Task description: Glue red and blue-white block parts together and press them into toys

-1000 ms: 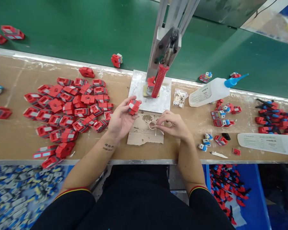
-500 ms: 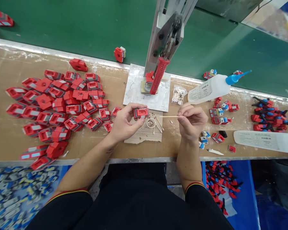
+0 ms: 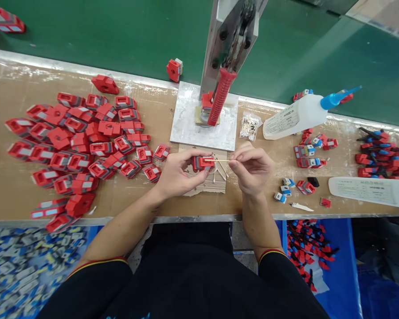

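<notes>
Left hand (image 3: 174, 175): thumb and fingers closed around a red piece (image 3: 203, 164), recess up, its long axis running roughly left–right over the cardboard scrap (image 3: 206, 188). Thin stick (image 3: 221, 160) comes in from the right, nearly in line with that axis; its left end lies over the recess, contact unclear. Right hand (image 3: 252, 168), just right of the piece, pinches the stick's other end between fingertips. Half a second earlier the stick stops short, a gap showing; now the two overlap.

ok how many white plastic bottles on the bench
2: a blue-nozzled white bottle right of the bagged cotton swabs; a second white bottle at the picture's right edge.
</notes>
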`<state>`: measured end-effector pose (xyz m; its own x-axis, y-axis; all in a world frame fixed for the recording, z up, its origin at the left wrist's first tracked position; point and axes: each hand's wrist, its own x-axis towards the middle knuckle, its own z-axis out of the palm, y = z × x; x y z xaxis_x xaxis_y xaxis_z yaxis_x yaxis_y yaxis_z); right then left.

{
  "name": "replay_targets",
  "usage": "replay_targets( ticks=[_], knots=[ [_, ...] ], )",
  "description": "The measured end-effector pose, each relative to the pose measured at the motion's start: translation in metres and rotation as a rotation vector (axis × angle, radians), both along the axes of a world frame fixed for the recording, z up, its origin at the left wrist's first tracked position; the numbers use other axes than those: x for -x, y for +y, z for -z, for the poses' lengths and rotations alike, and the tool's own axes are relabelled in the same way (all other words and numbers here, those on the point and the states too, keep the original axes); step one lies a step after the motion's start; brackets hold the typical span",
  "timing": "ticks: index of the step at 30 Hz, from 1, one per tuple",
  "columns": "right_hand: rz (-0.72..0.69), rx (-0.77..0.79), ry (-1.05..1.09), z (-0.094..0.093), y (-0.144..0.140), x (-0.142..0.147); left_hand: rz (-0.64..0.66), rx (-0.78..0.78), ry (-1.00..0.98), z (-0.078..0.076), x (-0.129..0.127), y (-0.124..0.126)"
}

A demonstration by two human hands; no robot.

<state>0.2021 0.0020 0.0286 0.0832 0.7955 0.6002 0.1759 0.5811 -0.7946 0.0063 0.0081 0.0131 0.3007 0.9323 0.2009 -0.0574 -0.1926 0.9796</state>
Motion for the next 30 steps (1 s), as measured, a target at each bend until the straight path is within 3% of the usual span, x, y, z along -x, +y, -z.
replay_targets(
  ticks=[4, 10, 17, 30],
  knots=[
    [-0.046, 0.013, 0.020, -0.0006, 0.0001, 0.0000, -0.004, -0.019, -0.006, 0.0011, -0.0003, -0.0009],
    [0.023, 0.079, -0.037, 0.0018, 0.0004, 0.0004, 0.006, -0.006, -0.006, 0.0016, 0.0006, -0.0012],
    [-0.003, 0.012, -0.022, 0.0012, 0.0005, 0.0005, 0.011, 0.000, -0.004, 0.0005, 0.0009, -0.0012],
    [0.078, 0.016, -0.075, 0.0030, -0.0005, -0.0088, -0.071, -0.072, 0.078, 0.0011, 0.0031, 0.0008]
  ],
)
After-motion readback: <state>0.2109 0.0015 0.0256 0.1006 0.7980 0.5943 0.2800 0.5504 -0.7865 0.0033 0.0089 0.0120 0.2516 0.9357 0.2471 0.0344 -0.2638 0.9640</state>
